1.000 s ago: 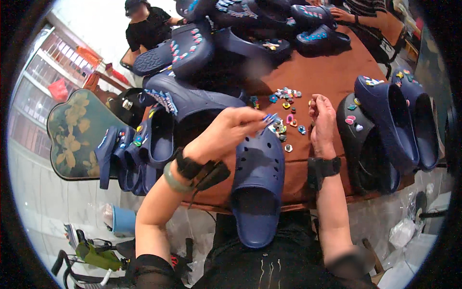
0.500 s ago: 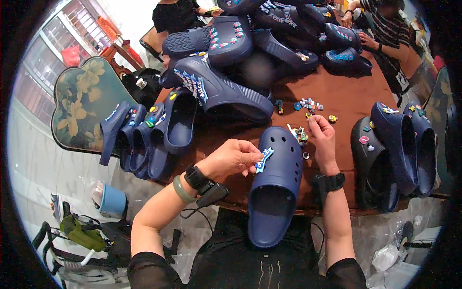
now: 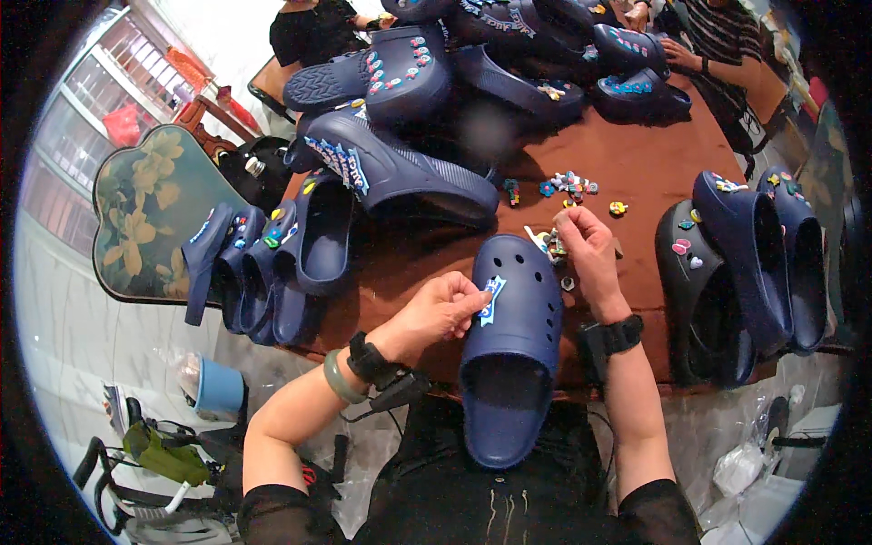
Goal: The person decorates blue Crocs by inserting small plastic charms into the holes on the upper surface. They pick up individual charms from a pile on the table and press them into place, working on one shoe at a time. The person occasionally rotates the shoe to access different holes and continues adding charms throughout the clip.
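A navy blue clog with round vent holes lies in front of me, its toe pointing away and its heel over the table's near edge. A blue and white banner-shaped shoe charm sits on the left of its toe. My left hand is closed in a pinch, thumb and forefinger at that charm's edge. Right of the toe, my right hand is pinched at a small group of colourful charms; what its fingertips hold, if anything, is hidden.
More charms lie farther back on the brown-covered table. Decorated navy clogs are heaped at the back, with others standing left and right. Two people sit across the table. A blue bin stands on the floor, left.
My left fingers have shifted slightly left, and the banner charm now shows more fully on the clog. My right hand has moved slightly left and away, toward the small charms. The view has shifted slightly.
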`<action>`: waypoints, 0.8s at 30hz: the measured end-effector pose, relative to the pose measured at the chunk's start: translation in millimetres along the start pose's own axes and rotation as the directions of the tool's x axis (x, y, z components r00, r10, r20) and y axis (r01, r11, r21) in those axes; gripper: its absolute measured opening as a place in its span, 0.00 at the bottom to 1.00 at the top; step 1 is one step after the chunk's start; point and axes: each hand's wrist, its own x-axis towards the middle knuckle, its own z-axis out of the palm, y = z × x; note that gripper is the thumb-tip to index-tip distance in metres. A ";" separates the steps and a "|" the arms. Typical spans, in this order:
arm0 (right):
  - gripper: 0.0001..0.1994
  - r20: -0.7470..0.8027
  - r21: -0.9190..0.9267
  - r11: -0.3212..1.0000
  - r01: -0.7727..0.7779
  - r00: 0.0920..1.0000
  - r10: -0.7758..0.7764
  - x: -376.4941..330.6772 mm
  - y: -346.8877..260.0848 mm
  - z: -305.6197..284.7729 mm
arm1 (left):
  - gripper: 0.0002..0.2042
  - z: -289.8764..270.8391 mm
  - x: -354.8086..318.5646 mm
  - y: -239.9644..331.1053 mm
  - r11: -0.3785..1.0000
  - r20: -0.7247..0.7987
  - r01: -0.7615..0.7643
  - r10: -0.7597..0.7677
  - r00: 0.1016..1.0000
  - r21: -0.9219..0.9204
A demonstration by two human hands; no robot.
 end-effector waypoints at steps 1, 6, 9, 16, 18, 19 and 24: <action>0.08 0.017 -0.014 1.000 -0.007 1.000 0.008 -0.6 -0.3 0.1 | 0.11 0.4 2.1 -1.5 1.000 0.015 -0.017 0.016 1.000 0.006; 0.10 0.269 -0.327 0.905 0.273 0.945 -0.188 -8.0 1.2 16.9 | 0.14 0.2 2.8 -5.2 0.998 0.012 -0.039 0.038 0.999 0.054; 0.10 0.384 -0.516 0.641 0.568 0.822 -0.419 -13.2 -5.3 23.7 | 0.09 0.2 6.1 -11.3 0.999 -0.010 -0.048 0.048 0.999 -0.025; 0.04 0.089 -0.493 0.772 0.402 0.906 -0.414 -0.4 18.5 15.1 | 0.08 -1.8 5.9 -11.6 0.995 -0.006 -0.087 0.087 0.996 -0.050; 0.06 -0.107 -0.299 0.925 0.236 0.955 -0.278 5.8 24.4 4.1 | 0.07 -1.1 5.8 -9.3 0.993 0.023 -0.092 0.093 0.995 -0.070; 0.08 -0.190 -0.182 0.971 0.157 0.963 -0.191 9.6 26.9 -1.5 | 0.07 -1.2 7.0 -9.4 0.992 0.024 -0.095 0.097 0.995 -0.086; 0.09 -0.275 -0.020 0.987 0.161 0.948 -0.160 15.9 21.5 -9.9 | 0.06 -6.2 7.4 0.5 0.981 0.079 -0.035 0.051 0.996 -0.189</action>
